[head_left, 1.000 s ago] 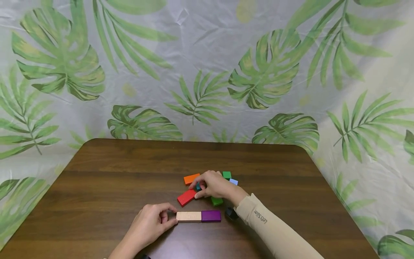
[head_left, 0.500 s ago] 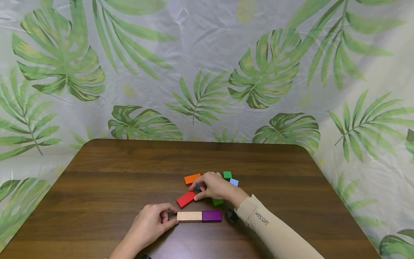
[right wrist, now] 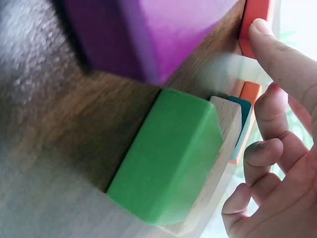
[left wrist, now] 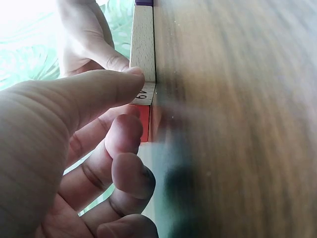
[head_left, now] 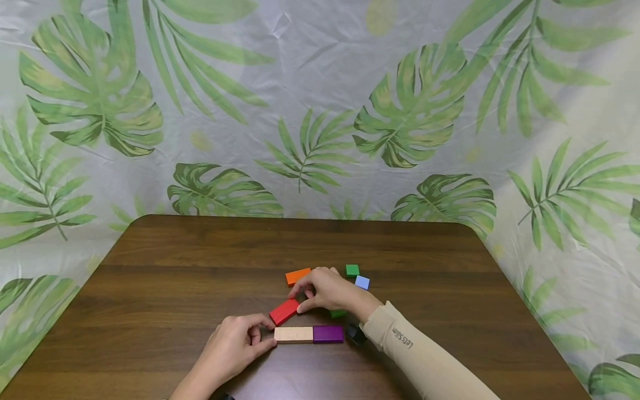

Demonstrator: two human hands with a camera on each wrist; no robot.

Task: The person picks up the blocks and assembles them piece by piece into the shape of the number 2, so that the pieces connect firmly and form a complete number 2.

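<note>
Red block: A red rectangular block (head_left: 283, 312), apparently painted wood, lies angled on the far side of the two-block row, near its left end.
Right hand: The right hand (head_left: 326, 289) pinches the red block's right end between thumb and finger, probably for control of its angle.
Row: A plain, unpainted wooden rectangular block (head_left: 294, 334) abuts a purple rectangular block (head_left: 328, 334) end to end.
Left hand: The left hand (head_left: 229, 341) grips the plain block's left end with thumb and forefinger, likely to steady the row.
Outer blocks: An orange rectangular block (head_left: 297, 276), a small green block (head_left: 352, 270) and a light-blue block (head_left: 362, 283) lie farther back.
Left wrist view only: A printed mark (left wrist: 142, 94), partly covered by the thumb, shows on the plain block's end.
Right wrist view only: A pale wooden piece (right wrist: 231, 116) and a teal block (right wrist: 245, 111), both hidden in the head view, stand beyond a larger green block (right wrist: 161, 153).
</note>
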